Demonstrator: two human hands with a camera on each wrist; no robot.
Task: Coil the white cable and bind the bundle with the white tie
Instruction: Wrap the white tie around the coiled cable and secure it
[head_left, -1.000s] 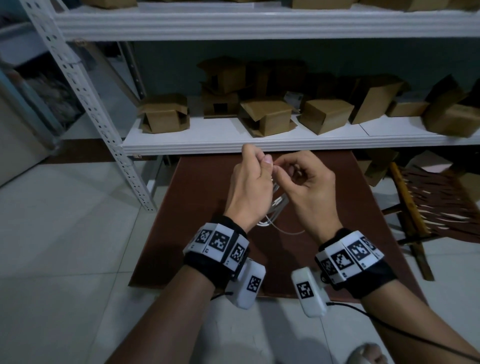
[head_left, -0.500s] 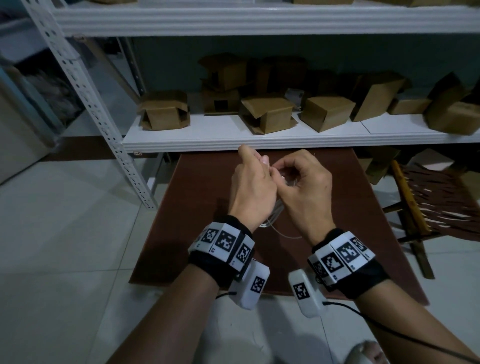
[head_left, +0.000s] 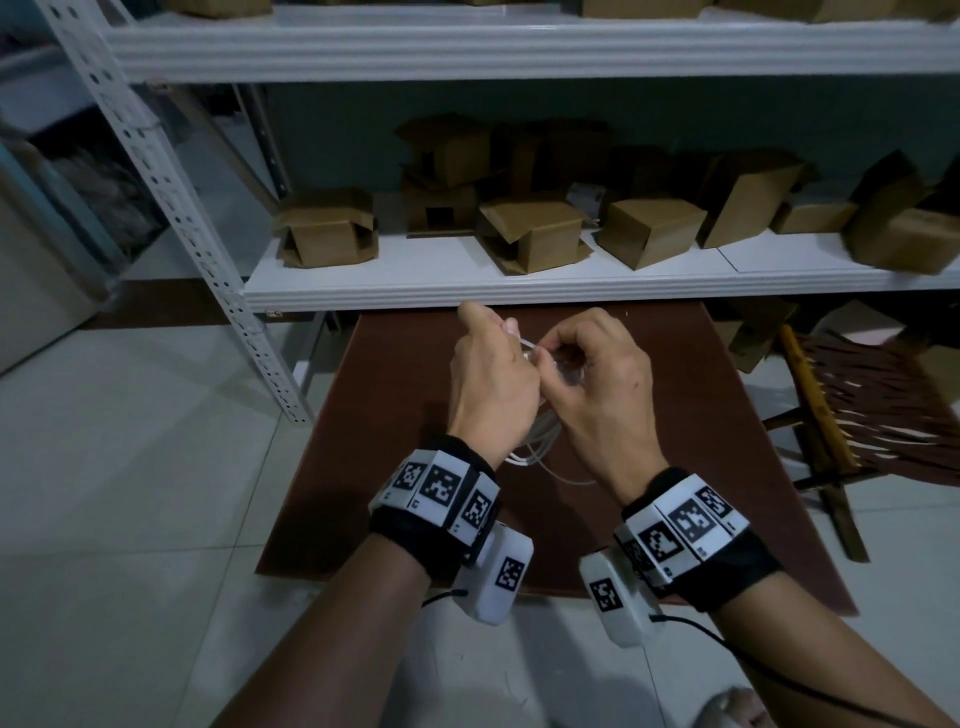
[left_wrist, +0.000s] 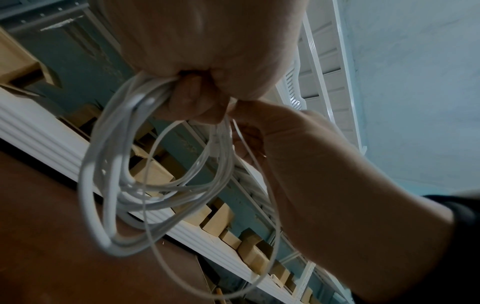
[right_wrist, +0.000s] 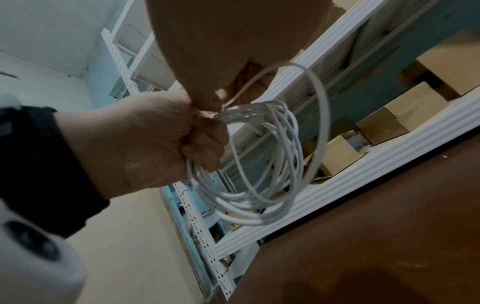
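The white cable is coiled into a bundle of several loops that hangs above the brown table. My left hand grips the top of the coil in a fist, seen plainly in the right wrist view. My right hand is close beside it and pinches the thin white tie. The tie arcs out in one wide loop around the cable bundle. In the left wrist view the tie runs down from the right hand. The head view shows only a few strands of the cable between the wrists.
A white metal shelf runs just beyond the hands, with several cardboard boxes on it. Its perforated upright stands at the left. A wooden chair sits to the right of the table. The floor is pale tile.
Both hands have drifted slightly away from me toward the shelf, staying together. The left hand's grip on the coil and the right hand's pinch look the same.
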